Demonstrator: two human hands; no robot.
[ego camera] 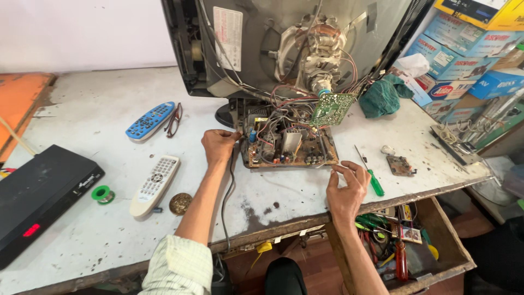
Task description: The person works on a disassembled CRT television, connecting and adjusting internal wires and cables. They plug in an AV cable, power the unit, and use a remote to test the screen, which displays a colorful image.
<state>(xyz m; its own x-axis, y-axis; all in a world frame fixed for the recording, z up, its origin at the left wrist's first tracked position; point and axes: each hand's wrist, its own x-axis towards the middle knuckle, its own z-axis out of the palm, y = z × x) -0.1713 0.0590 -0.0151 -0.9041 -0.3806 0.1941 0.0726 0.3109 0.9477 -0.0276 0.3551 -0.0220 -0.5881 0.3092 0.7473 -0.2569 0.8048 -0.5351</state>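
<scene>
Fingers of the left hand [218, 145] are curling around the brown, component-crowded circuit board's [289, 146] left edge, steadying it, while the right hand [347, 186] is hovering loosely open just off its front corner.

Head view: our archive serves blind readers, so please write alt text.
A person's left hand and right hand grip opposite sides of a circuit board behind an opened television on a white table. Two remotes lie left.

Table [98, 229] is white, all scuffed with dark stains. One remote [150, 121] is bright blue, the near one [155, 184] pale grey. Black box [38, 194] on the left has a red light. Solder spool [102, 193] is green, same as the screwdriver [374, 181] handle and small board [332, 108]. Cloth [382, 96] is teal, sleeve [180, 267] pale checked, far-left surface [22, 98] orange.
</scene>
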